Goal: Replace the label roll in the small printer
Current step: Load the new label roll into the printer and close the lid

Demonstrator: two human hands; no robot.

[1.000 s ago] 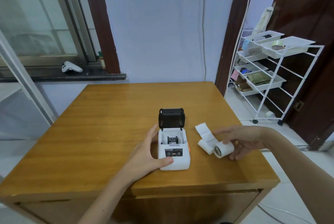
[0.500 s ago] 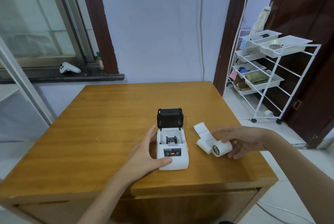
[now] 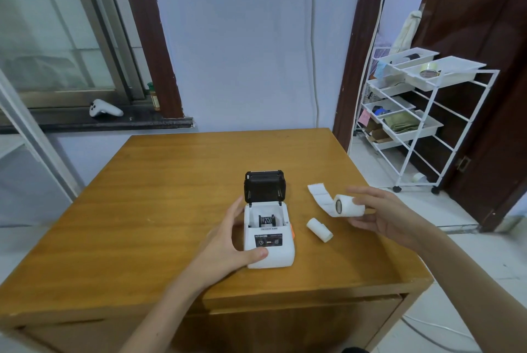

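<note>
A small white printer (image 3: 269, 247) stands on the wooden table (image 3: 159, 198) with its black lid (image 3: 264, 185) tipped up and its roll bay showing. My left hand (image 3: 228, 247) grips the printer's left side, thumb on its front corner. My right hand (image 3: 379, 214) holds a white label roll (image 3: 349, 206) above the table, right of the printer; a strip of labels (image 3: 319, 196) trails from it toward the tabletop. A second, smaller white roll (image 3: 319, 229) lies on the table between the printer and my right hand.
A white wire rack (image 3: 422, 124) with trays stands on the floor to the right, near a dark door. A white controller (image 3: 104, 109) rests on the window ledge at the back left. The table's right edge lies close to my right forearm.
My right hand has lifted the larger label roll off the table, up and to the right, leaving the smaller roll lying alone. My left hand has kept its hold on the printer.
</note>
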